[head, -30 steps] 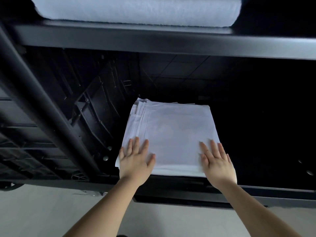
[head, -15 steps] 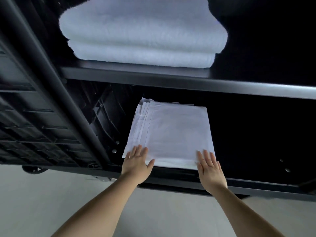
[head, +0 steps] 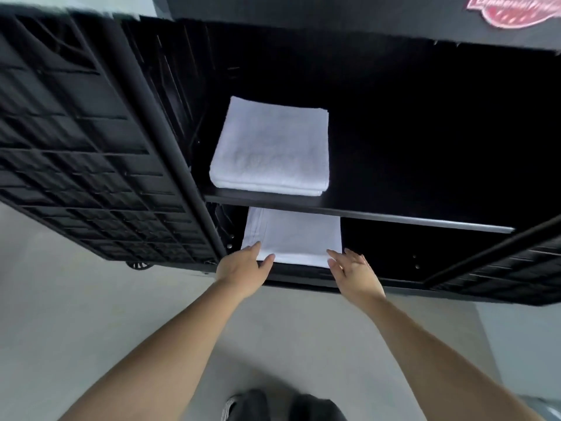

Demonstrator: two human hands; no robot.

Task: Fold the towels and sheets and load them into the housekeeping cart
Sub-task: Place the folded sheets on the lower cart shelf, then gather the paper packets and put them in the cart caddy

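Observation:
A folded white sheet (head: 299, 237) lies flat on the bottom shelf of the black housekeeping cart (head: 394, 220). On the shelf above it sits a folded white towel (head: 273, 150). My left hand (head: 244, 268) is at the sheet's front left corner, fingers straight, its fingertips touching the edge. My right hand (head: 353, 273) is at the front right corner, fingers straight and slightly blurred, just at the sheet's edge; whether it touches is unclear.
The cart's ribbed black door (head: 91, 153) stands open on the left, and another door edge (head: 501, 268) angles in at the right. A small caster (head: 139, 265) shows under the left door. Grey floor (head: 121, 314) lies below, with my dark shoes (head: 282, 405) at the bottom.
The view has pulled back and risen, so both shelves show now. Both hands have slid back from on top of the sheet to its front edge.

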